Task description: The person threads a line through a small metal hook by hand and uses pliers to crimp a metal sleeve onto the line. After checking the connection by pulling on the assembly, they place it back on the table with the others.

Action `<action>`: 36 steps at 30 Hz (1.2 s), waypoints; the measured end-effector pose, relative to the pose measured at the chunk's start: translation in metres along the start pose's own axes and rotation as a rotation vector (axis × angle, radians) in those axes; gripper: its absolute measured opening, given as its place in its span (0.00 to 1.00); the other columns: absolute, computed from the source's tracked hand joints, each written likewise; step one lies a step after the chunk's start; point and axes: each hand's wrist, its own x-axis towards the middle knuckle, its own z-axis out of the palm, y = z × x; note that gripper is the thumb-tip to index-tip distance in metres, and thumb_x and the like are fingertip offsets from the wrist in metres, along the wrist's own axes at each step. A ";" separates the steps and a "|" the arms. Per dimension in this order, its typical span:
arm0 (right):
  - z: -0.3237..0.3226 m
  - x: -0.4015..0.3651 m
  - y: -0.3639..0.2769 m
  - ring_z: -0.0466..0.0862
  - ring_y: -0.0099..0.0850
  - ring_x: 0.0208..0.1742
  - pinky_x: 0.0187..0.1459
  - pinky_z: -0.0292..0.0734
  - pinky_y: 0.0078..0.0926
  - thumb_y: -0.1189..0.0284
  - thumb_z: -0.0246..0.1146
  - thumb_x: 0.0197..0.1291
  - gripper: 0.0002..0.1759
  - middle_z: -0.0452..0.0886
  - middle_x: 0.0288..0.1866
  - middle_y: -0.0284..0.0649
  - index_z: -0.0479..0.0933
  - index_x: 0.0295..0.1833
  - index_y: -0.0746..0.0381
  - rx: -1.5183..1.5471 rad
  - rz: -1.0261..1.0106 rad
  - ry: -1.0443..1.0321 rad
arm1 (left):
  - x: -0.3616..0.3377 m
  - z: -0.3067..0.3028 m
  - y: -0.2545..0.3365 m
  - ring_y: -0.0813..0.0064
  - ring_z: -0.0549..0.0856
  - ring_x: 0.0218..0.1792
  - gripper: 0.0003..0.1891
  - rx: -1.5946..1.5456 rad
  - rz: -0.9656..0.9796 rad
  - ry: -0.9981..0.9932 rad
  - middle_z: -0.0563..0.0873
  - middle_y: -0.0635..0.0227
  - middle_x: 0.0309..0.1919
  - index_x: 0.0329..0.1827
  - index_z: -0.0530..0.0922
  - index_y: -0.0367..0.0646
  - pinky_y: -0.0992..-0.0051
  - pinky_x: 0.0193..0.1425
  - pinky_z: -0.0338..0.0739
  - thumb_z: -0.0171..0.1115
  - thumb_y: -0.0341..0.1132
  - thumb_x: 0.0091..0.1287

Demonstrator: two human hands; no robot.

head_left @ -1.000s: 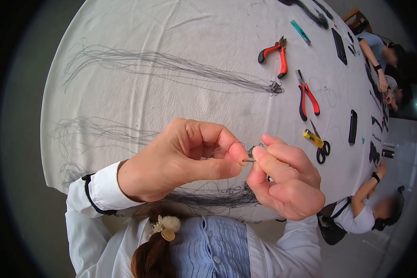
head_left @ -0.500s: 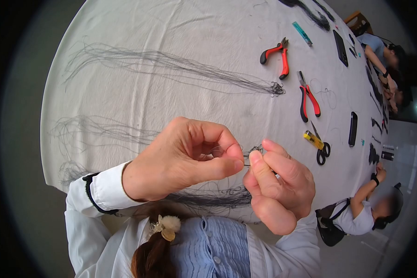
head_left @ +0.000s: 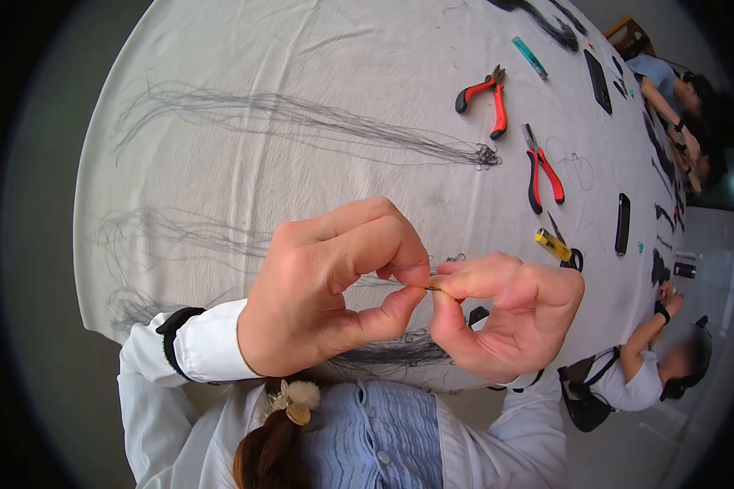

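Slippage is the main risk here. The left hand (head_left: 326, 293) and the right hand (head_left: 506, 314) meet fingertip to fingertip above the near edge of the desk (head_left: 342, 49). Each grip is pressed together, thumb against forefinger, on a fine dark strand (head_left: 432, 288). A small stiff dark tip shows in the gap between them, but it is too small to tell whether it is a hook, a bead or a knot.

The hold is on so little material that, as I judge it, a slight easing of either pinch would let it drop. It would land in the loose tangle of strands (head_left: 391, 352) on the cloth just under the hands, where it would be hard to pick out. Pulling the hands apart too hard could snap the strand or draw it out of the tip. The right hand's curled fingers hang close to that tangle and could snag it and drag it off the near edge.

The long combed bundle (head_left: 302, 122) lies farther off on the left. The red pliers (head_left: 485, 96), second pliers (head_left: 541, 171), scissors (head_left: 574, 258) and phone (head_left: 622, 224) lie to the right. All are well apart from the hands and at little risk.
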 end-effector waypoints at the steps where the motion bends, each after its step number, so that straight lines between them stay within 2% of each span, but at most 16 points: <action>1: 0.000 -0.002 -0.001 0.82 0.24 0.27 0.37 0.83 0.22 0.90 0.66 0.42 0.22 0.79 0.27 0.40 0.62 0.40 0.67 0.082 0.136 0.043 | 0.000 0.001 0.000 0.71 0.80 0.34 0.07 0.061 0.036 0.013 0.79 0.67 0.30 0.30 0.76 0.39 0.62 0.57 0.74 0.66 0.25 0.50; 7: -0.009 0.007 -0.006 0.81 0.20 0.30 0.37 0.80 0.20 0.88 0.64 0.45 0.24 0.78 0.28 0.39 0.59 0.43 0.64 0.455 0.504 -0.044 | 0.003 0.003 0.000 0.71 0.81 0.34 0.08 0.269 0.218 0.040 0.79 0.67 0.30 0.30 0.76 0.41 0.55 0.62 0.71 0.67 0.23 0.49; 8: -0.010 0.008 -0.006 0.81 0.20 0.30 0.37 0.80 0.20 0.88 0.64 0.45 0.24 0.78 0.28 0.39 0.59 0.43 0.64 0.455 0.505 -0.041 | 0.003 0.004 0.000 0.72 0.81 0.33 0.08 0.318 0.259 0.052 0.79 0.67 0.30 0.30 0.76 0.41 0.53 0.63 0.71 0.67 0.23 0.49; 10: -0.012 0.009 -0.006 0.81 0.20 0.31 0.39 0.79 0.19 0.88 0.63 0.46 0.25 0.78 0.28 0.39 0.57 0.45 0.63 0.731 0.718 -0.050 | 0.004 0.005 -0.003 0.73 0.81 0.32 0.08 0.371 0.334 0.061 0.79 0.67 0.30 0.30 0.77 0.41 0.53 0.63 0.70 0.68 0.23 0.49; 11: -0.015 0.012 -0.004 0.81 0.20 0.31 0.39 0.79 0.19 0.88 0.63 0.46 0.25 0.78 0.28 0.39 0.57 0.45 0.63 0.733 0.718 -0.046 | 0.005 0.005 -0.005 0.73 0.81 0.32 0.08 0.425 0.409 0.073 0.79 0.67 0.30 0.30 0.77 0.41 0.52 0.64 0.69 0.68 0.23 0.50; 13: -0.021 0.017 -0.001 0.80 0.19 0.31 0.40 0.79 0.20 0.88 0.63 0.46 0.26 0.78 0.29 0.38 0.56 0.46 0.62 0.894 0.930 -0.174 | 0.006 0.004 -0.005 0.74 0.81 0.32 0.08 0.427 0.424 0.071 0.80 0.68 0.30 0.30 0.78 0.42 0.51 0.65 0.68 0.70 0.24 0.50; 15: -0.021 0.017 -0.001 0.80 0.19 0.31 0.39 0.79 0.19 0.88 0.63 0.46 0.26 0.78 0.29 0.38 0.56 0.45 0.62 0.899 0.921 -0.165 | 0.007 0.002 -0.005 0.75 0.81 0.32 0.08 0.430 0.440 0.071 0.80 0.68 0.30 0.30 0.79 0.42 0.51 0.66 0.66 0.71 0.25 0.51; 17: -0.019 0.015 -0.001 0.80 0.19 0.31 0.39 0.79 0.19 0.88 0.62 0.46 0.26 0.77 0.29 0.37 0.56 0.45 0.62 0.904 0.911 -0.157 | 0.007 -0.002 -0.004 0.76 0.82 0.32 0.09 0.328 0.356 0.032 0.81 0.70 0.29 0.31 0.80 0.42 0.51 0.68 0.64 0.74 0.29 0.50; 19: -0.015 0.011 -0.003 0.80 0.20 0.31 0.39 0.79 0.19 0.89 0.62 0.46 0.26 0.77 0.29 0.37 0.56 0.45 0.62 0.741 0.721 -0.031 | 0.007 -0.005 -0.003 0.76 0.82 0.32 0.09 0.300 0.294 0.022 0.82 0.70 0.28 0.31 0.80 0.42 0.52 0.68 0.64 0.74 0.29 0.50; 20: -0.015 0.010 -0.002 0.80 0.20 0.31 0.39 0.79 0.19 0.89 0.62 0.46 0.26 0.77 0.29 0.37 0.56 0.45 0.62 0.742 0.721 -0.027 | 0.007 -0.005 -0.002 0.77 0.82 0.32 0.09 0.271 0.231 0.014 0.82 0.71 0.28 0.30 0.81 0.43 0.53 0.68 0.63 0.74 0.30 0.49; 22: -0.015 0.009 -0.001 0.81 0.20 0.30 0.37 0.79 0.18 0.89 0.63 0.45 0.25 0.77 0.30 0.37 0.57 0.45 0.63 0.514 0.485 -0.036 | 0.008 -0.006 0.001 0.76 0.82 0.33 0.09 0.234 0.159 0.005 0.83 0.71 0.28 0.30 0.81 0.43 0.55 0.67 0.65 0.75 0.30 0.49; 26: -0.009 0.005 -0.001 0.81 0.20 0.31 0.36 0.80 0.19 0.89 0.64 0.44 0.24 0.77 0.30 0.36 0.59 0.44 0.65 0.427 0.443 0.002 | 0.009 -0.005 -0.001 0.76 0.82 0.34 0.10 0.040 -0.001 0.026 0.85 0.71 0.29 0.29 0.81 0.43 0.59 0.63 0.69 0.77 0.31 0.47; 28: -0.005 0.002 0.000 0.82 0.22 0.30 0.35 0.80 0.19 0.89 0.65 0.43 0.22 0.77 0.29 0.36 0.63 0.42 0.65 0.278 0.315 0.068 | 0.008 -0.005 -0.003 0.76 0.82 0.35 0.10 0.020 -0.002 0.012 0.85 0.71 0.29 0.29 0.81 0.43 0.60 0.62 0.69 0.77 0.31 0.47; 32: -0.005 -0.002 0.000 0.83 0.24 0.28 0.37 0.81 0.22 0.89 0.66 0.41 0.22 0.76 0.27 0.37 0.65 0.41 0.67 0.069 0.163 0.060 | 0.008 -0.005 -0.002 0.75 0.82 0.36 0.09 -0.061 -0.070 -0.032 0.86 0.70 0.29 0.29 0.81 0.43 0.62 0.59 0.71 0.75 0.29 0.49; 34: -0.008 0.004 0.002 0.81 0.28 0.26 0.37 0.82 0.25 0.91 0.65 0.39 0.22 0.77 0.27 0.39 0.67 0.41 0.67 -0.012 -0.039 -0.058 | 0.008 -0.005 -0.002 0.75 0.81 0.36 0.08 -0.104 -0.100 -0.046 0.85 0.69 0.29 0.29 0.81 0.42 0.64 0.58 0.71 0.74 0.27 0.49; 36: -0.010 0.005 0.003 0.81 0.28 0.27 0.38 0.83 0.27 0.92 0.64 0.40 0.22 0.77 0.28 0.39 0.67 0.42 0.67 -0.087 -0.141 -0.066 | 0.008 -0.005 0.000 0.75 0.81 0.36 0.07 -0.146 -0.128 -0.061 0.85 0.68 0.29 0.28 0.81 0.41 0.66 0.57 0.71 0.72 0.26 0.50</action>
